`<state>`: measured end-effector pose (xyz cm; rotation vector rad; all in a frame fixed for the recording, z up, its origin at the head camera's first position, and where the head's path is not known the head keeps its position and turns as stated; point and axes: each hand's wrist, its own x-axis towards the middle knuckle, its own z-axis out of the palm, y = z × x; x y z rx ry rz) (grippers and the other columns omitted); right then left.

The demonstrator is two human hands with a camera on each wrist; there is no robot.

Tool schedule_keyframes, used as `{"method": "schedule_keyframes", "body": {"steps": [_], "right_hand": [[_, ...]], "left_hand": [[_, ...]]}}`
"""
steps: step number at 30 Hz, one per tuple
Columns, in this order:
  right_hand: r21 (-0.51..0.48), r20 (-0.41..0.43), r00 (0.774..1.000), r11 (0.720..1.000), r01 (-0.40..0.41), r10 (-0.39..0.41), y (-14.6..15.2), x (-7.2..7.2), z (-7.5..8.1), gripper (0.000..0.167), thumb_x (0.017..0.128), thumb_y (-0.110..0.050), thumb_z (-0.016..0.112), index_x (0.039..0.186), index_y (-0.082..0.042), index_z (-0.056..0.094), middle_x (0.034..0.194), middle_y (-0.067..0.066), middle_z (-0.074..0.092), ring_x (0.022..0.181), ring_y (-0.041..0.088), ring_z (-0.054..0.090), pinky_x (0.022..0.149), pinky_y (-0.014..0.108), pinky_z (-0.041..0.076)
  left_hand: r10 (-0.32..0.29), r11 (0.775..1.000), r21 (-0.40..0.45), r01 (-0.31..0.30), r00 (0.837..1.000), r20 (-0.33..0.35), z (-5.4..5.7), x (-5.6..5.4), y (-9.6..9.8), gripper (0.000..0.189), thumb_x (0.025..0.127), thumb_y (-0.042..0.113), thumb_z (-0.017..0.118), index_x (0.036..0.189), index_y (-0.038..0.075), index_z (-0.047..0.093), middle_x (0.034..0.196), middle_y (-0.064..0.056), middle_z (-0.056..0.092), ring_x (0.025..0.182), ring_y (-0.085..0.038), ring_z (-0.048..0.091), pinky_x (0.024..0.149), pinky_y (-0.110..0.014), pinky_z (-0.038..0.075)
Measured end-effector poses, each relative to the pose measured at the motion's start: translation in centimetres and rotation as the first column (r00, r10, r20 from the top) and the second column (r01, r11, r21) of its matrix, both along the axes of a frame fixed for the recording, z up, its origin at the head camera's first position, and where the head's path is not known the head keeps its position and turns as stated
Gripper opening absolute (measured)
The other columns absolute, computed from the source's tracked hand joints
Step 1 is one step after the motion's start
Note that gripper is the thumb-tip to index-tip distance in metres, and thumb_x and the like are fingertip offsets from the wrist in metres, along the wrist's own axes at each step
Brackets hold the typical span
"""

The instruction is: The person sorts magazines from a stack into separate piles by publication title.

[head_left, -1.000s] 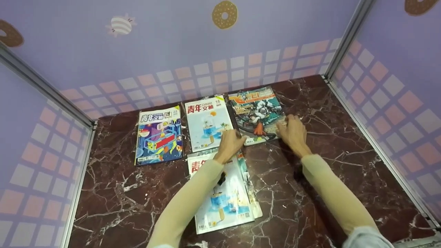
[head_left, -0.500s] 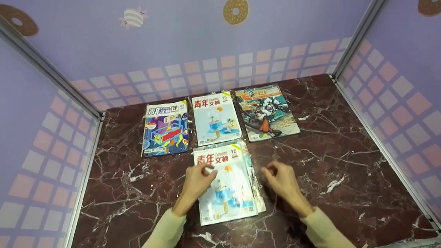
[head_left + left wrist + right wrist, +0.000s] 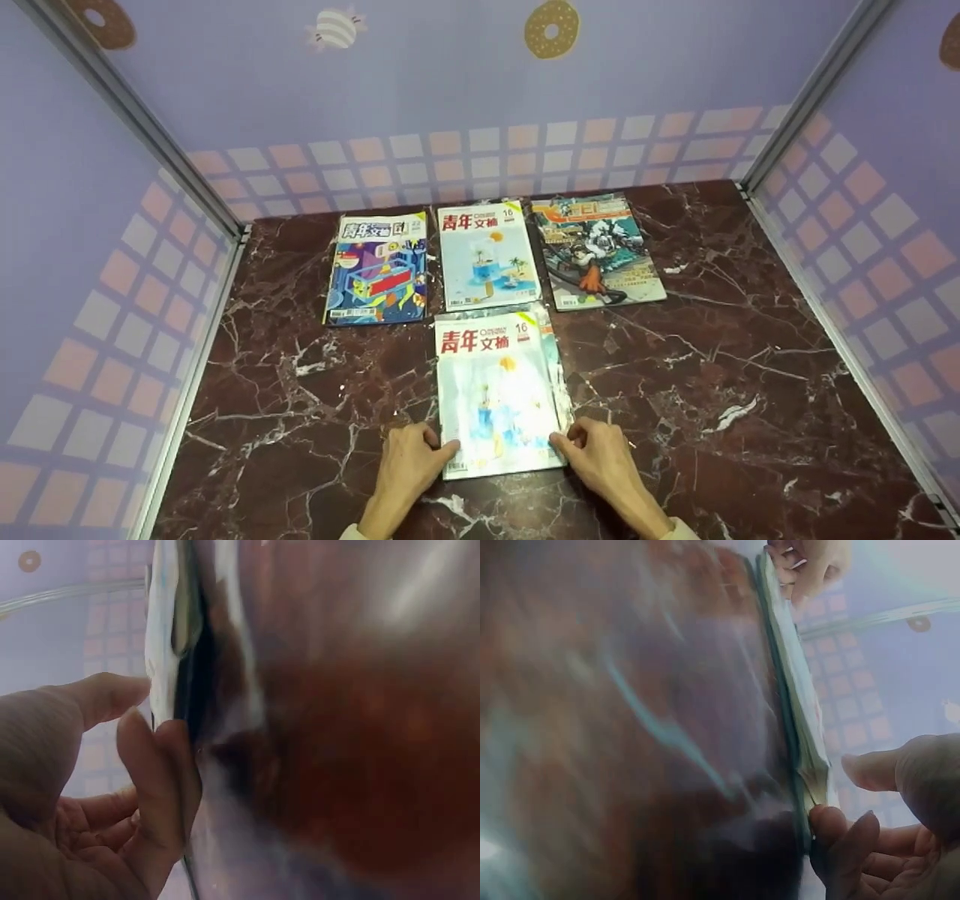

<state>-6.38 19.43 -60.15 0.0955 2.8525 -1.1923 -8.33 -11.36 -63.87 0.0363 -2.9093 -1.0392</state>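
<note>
A white magazine (image 3: 480, 390) with red lettering and the number 16 lies at the near middle, glare across its cover. Under it, a greenish magazine (image 3: 553, 352) sticks out along the right and top edges. My left hand (image 3: 411, 461) grips the stack's lower left side, thumb over the cover; the left wrist view has the fingertips (image 3: 176, 739) at the edge of the pages (image 3: 161, 637). At the lower right side my right hand (image 3: 600, 454) holds the edge between thumb and curled fingers. The right wrist view shows its fingertips (image 3: 826, 821) against the pages (image 3: 806, 720).
Behind the stack, a row of magazines lies face up: a blue colourful one (image 3: 377, 277), a white one (image 3: 487, 262) and a teal comic one (image 3: 600, 259). The dark red marbled table (image 3: 735, 360) meets purple panels (image 3: 450, 75) at the back and both sides.
Both hands have left the back row and come down to the sides of the near stack. The teal magazine at the back right was released.
</note>
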Motion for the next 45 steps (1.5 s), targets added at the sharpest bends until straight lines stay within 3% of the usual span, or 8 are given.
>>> {"method": "schedule_keyframes", "body": {"steps": [6,12,18,23,30,36,40,45], "right_hand": [[-0.049,0.049,0.998,0.998,-0.031,0.033,-0.7,0.4,-0.4,0.035,0.090,-0.036,0.089,0.076,-0.013,0.068,0.064,-0.005,0.063,0.057,0.008,0.053,0.057,0.022,0.045],[-0.087,0.067,0.997,0.996,-0.021,0.026,-0.8,0.4,-0.5,0.041,0.087,-0.031,0.092,0.069,-0.014,0.059,0.060,-0.008,0.052,0.054,0.006,0.044,0.054,0.020,0.037],[-0.107,0.083,0.996,0.994,-0.020,0.029,-0.7,0.3,-0.4,0.047,0.090,-0.025,0.089,0.066,-0.018,0.049,0.059,-0.010,0.039,0.054,0.005,0.035,0.055,0.018,0.030],[-0.146,0.095,0.995,0.989,0.000,0.014,-0.4,0.3,-0.4,0.036,0.090,-0.020,0.088,0.069,-0.014,0.059,0.057,-0.009,0.047,0.051,0.005,0.046,0.053,0.019,0.036],[-0.202,0.133,0.991,0.979,0.032,-0.005,0.2,0.6,-0.1,0.033,0.091,-0.024,0.088,0.077,-0.010,0.063,0.061,-0.004,0.057,0.049,0.010,0.057,0.052,0.021,0.043],[-0.277,0.156,0.986,0.955,0.107,-0.065,0.5,0.3,0.2,0.034,0.088,-0.024,0.092,0.107,-0.003,0.072,0.086,0.006,0.072,0.060,0.010,0.062,0.054,0.022,0.051],[-0.412,0.217,0.975,0.901,0.135,-0.047,0.7,0.0,0.6,0.041,0.093,-0.024,0.088,0.120,0.002,0.071,0.090,0.008,0.076,0.055,0.012,0.063,0.046,0.024,0.049],[-0.545,0.252,0.967,0.831,0.113,0.033,0.9,-0.3,0.8,0.027,0.100,-0.019,0.080,0.107,0.006,0.072,0.073,0.004,0.073,0.045,0.010,0.056,0.043,0.020,0.044]], "left_hand": [[-0.018,1.000,0.005,0.018,0.999,0.029,-0.6,0.8,0.7,0.043,0.082,0.034,0.092,0.063,0.020,0.056,0.053,0.007,0.055,0.048,-0.007,0.047,0.051,-0.023,0.041],[-0.041,0.982,0.189,0.026,0.997,0.072,1.9,1.5,1.8,0.037,0.085,0.020,0.089,0.066,0.012,0.058,0.050,0.002,0.060,0.039,-0.004,0.054,0.043,-0.027,0.048],[-0.215,0.835,0.550,0.014,0.929,0.301,3.9,2.0,2.5,0.018,0.104,0.010,0.071,0.099,-0.007,0.067,0.063,-0.012,0.073,0.043,-0.014,0.070,0.043,-0.030,0.058],[-0.294,0.700,0.712,-0.050,0.889,0.352,4.0,2.1,2.7,0.047,0.108,0.000,0.061,0.147,-0.021,0.046,0.081,-0.025,0.076,0.051,-0.017,0.074,0.052,-0.036,0.064],[-0.278,0.666,0.745,-0.051,0.909,0.310,4.3,1.9,2.9,0.049,0.108,-0.001,0.061,0.148,-0.023,0.042,0.069,-0.012,0.067,0.046,-0.011,0.066,0.045,-0.028,0.057],[-0.274,0.622,0.782,-0.039,0.925,0.264,4.4,1.8,3.0,0.018,0.108,0.001,0.062,0.117,-0.010,0.050,0.060,-0.002,0.054,0.044,-0.010,0.063,0.044,-0.024,0.053],[-0.276,0.601,0.799,-0.013,0.935,0.222,4.3,1.6,3.2,0.015,0.108,0.000,0.061,0.114,-0.011,0.053,0.059,-0.006,0.057,0.044,-0.010,0.064,0.042,-0.022,0.053],[-0.248,0.599,0.801,0.006,0.952,0.178,4.3,1.5,3.4,0.021,0.108,-0.003,0.059,0.123,-0.017,0.057,0.063,-0.025,0.065,0.044,-0.009,0.064,0.040,-0.021,0.050]]}}
